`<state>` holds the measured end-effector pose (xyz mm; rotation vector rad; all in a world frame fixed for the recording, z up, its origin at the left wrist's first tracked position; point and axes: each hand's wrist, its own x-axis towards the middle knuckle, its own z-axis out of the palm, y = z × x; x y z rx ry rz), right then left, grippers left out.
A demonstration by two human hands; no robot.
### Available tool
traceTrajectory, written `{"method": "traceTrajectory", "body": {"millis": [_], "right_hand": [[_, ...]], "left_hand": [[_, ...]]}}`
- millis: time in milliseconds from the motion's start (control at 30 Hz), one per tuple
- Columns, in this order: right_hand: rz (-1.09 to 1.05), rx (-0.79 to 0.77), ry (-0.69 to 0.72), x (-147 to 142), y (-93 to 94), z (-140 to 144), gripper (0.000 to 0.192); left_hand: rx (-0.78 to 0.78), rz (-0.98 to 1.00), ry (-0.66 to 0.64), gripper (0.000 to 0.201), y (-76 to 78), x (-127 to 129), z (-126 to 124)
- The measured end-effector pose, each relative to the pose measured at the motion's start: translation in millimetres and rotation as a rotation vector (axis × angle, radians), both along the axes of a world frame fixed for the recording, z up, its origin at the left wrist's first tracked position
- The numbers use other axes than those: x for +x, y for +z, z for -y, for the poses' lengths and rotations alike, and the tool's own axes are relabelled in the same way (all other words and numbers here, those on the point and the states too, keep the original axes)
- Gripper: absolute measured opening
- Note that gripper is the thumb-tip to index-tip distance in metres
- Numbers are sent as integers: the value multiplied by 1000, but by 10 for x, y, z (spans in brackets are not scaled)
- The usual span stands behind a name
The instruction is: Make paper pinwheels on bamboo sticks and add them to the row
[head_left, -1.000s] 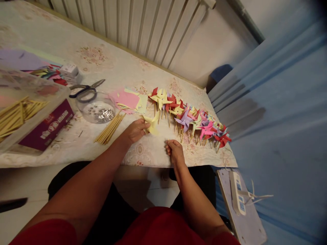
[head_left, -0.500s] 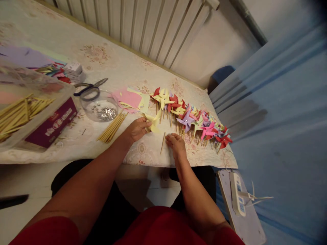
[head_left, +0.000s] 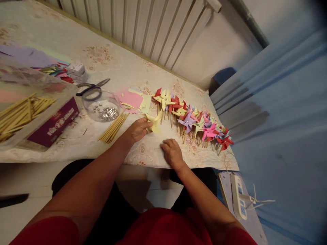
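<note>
My left hand (head_left: 139,129) pinches a yellow paper pinwheel (head_left: 156,123) by its edge, just above the floral tablecloth. To its right, my right hand (head_left: 172,153) rests low near the table's front edge with fingers curled together; whatever is under or in them is hidden. Beyond both hands stand many finished paper pinwheels (head_left: 187,120) on sticks, in yellow, red, purple and pink. A bundle of thin wooden sticks (head_left: 113,128) lies left of my left hand. Pink and yellow paper pieces (head_left: 133,99) are piled behind it.
A clear round dish (head_left: 100,107) holds small metal fasteners, with scissors (head_left: 93,89) across its rim. At left stands a plastic box (head_left: 53,126) of sticks, with coloured paper (head_left: 25,56) behind. A power strip (head_left: 238,197) sits on a low surface at right, beside a blue curtain (head_left: 286,112).
My right hand has shifted slightly left and nearer, its fingers curling over the spot where a single stick lay; that stick no longer shows. My left hand still holds the yellow pinwheel.
</note>
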<state>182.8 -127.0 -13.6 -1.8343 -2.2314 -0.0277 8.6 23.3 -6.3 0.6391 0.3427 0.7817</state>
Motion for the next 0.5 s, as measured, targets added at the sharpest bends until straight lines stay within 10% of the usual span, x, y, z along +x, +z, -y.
{"method": "traceTrajectory", "body": {"millis": [200,500], "right_hand": [[-134,8,-160,4,32,-61,15],[-1592,-147,-472,-81,13,-199,21]], "left_hand": [[-6,2,-10,41,-30,8,-18],[16,-22,-19,39,-20,18,-20]]}}
